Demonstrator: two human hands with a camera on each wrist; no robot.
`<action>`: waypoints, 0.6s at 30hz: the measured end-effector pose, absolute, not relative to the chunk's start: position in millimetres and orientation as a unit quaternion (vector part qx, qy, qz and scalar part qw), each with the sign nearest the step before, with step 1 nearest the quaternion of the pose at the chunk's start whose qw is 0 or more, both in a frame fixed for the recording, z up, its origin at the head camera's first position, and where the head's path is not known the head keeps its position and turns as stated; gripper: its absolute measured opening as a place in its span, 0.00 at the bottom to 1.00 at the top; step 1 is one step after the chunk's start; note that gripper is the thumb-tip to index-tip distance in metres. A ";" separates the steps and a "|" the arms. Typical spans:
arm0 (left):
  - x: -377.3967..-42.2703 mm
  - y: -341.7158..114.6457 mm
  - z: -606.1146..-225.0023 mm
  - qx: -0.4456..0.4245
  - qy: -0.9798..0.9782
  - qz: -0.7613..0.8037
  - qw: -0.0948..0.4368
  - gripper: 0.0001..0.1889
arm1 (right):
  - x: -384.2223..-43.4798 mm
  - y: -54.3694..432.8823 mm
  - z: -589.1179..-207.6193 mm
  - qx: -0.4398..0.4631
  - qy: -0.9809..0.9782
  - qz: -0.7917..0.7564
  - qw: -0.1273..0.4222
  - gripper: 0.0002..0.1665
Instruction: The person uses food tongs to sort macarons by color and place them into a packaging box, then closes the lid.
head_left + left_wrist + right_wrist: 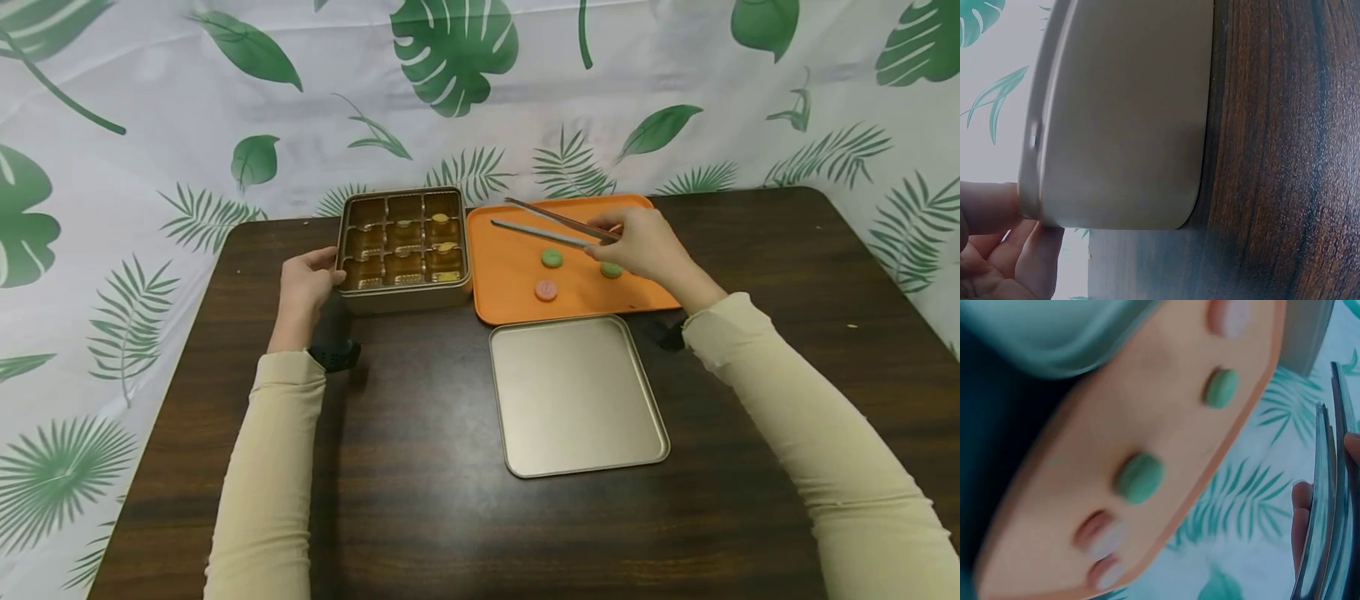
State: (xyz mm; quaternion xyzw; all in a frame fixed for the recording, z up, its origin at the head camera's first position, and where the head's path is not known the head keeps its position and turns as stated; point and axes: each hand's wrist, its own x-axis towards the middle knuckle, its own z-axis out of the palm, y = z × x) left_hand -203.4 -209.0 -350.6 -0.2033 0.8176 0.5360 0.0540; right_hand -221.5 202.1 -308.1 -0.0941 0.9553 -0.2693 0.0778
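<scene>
Sleeves [272, 479] foremost; left hand [303, 287] grips tin [408, 301], right hand [647, 246] tongs [562, 220]

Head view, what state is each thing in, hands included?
Tin: open, contents unclear
Lid: off the tin, face flat
Tongs: held, tips apart
Tray: lying flat
Macarons: pink and green, on the tray
Left hand: holding the tin's side
Right hand: gripping the tongs

Table [412, 500]: dark brown, wood-grained, glossy, far corners rounded. Cloth [330, 58]: white, green leaf print, hanging behind table. Lid [577, 396]: metal, square, rounded corners, lying flat on table.
</scene>
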 end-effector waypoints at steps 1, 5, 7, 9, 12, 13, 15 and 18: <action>-203.4 -209.0 -350.8 -0.202 0.818 0.536 0.053 0.28 | -219.8 207.0 -309.8 -0.092 0.956 -0.266 0.079 0.29; -203.3 -209.3 -351.3 -0.201 0.819 0.535 0.052 0.28 | -213.0 224.9 -319.4 -0.087 0.959 -0.257 0.078 0.29; -203.2 -209.7 -351.5 -0.203 0.819 0.534 0.055 0.28 | -209.9 232.9 -324.9 -0.091 0.960 -0.252 0.076 0.28; -203.2 -209.8 -352.1 -0.204 0.818 0.535 0.057 0.28 | -207.0 240.3 -330.5 -0.092 0.961 -0.251 0.076 0.26; -202.7 -209.2 -351.7 -0.203 0.817 0.537 0.060 0.28 | -203.0 250.6 -338.7 -0.089 0.960 -0.253 0.079 0.24; -202.7 -208.8 -351.6 -0.201 0.817 0.538 0.060 0.27 | -201.8 253.6 -341.1 -0.088 0.960 -0.252 0.078 0.24; -202.6 -208.4 -351.4 -0.199 0.817 0.539 0.058 0.27 | -199.6 258.5 -344.7 -0.085 0.961 -0.252 0.079 0.25; -202.3 -208.3 -352.0 -0.203 0.816 0.538 0.057 0.27 | -197.0 264.1 -348.9 -0.085 0.961 -0.251 0.084 0.27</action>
